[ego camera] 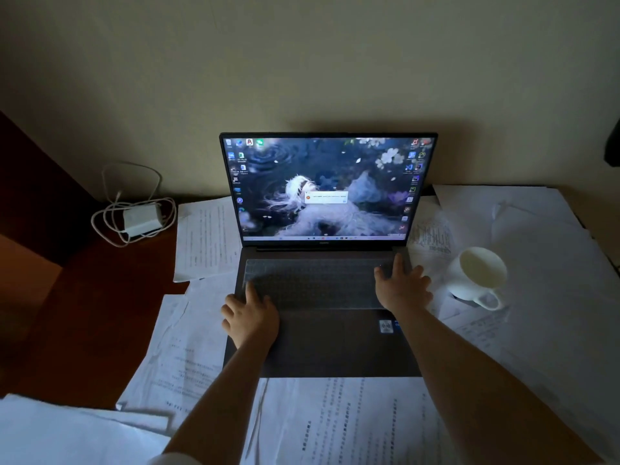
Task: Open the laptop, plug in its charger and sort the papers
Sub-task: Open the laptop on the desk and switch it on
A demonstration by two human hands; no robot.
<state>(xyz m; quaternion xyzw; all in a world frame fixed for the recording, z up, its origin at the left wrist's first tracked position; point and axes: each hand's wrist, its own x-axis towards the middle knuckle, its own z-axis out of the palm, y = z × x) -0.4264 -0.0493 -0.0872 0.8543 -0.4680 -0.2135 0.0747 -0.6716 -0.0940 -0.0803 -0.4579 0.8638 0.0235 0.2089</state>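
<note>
1. Left hand [250, 315] is resting on the laptop [322, 344] at the keyboard's [315, 283] near-left corner, fingers relaxed and spread, gripping nothing.
2. Right hand [402, 286] is lying flat on the keyboard's right end, fingers splayed, holding nothing.
3. The lid is standing open, its screen [327, 187] glowing with a desktop and a small dialog box.
4. Printed papers [352, 421] are lying loose and overlapping all around the dark matte laptop.
5. The white charger [141, 218], a boxy brick in coiled cable, is sitting on the dark wooden desk [94, 313], far left, well apart from the laptop.
6. A glossy white mug [478, 276] is standing on papers just right of the right hand.

Dim, screen-lit [323, 189], wide-angle warp
</note>
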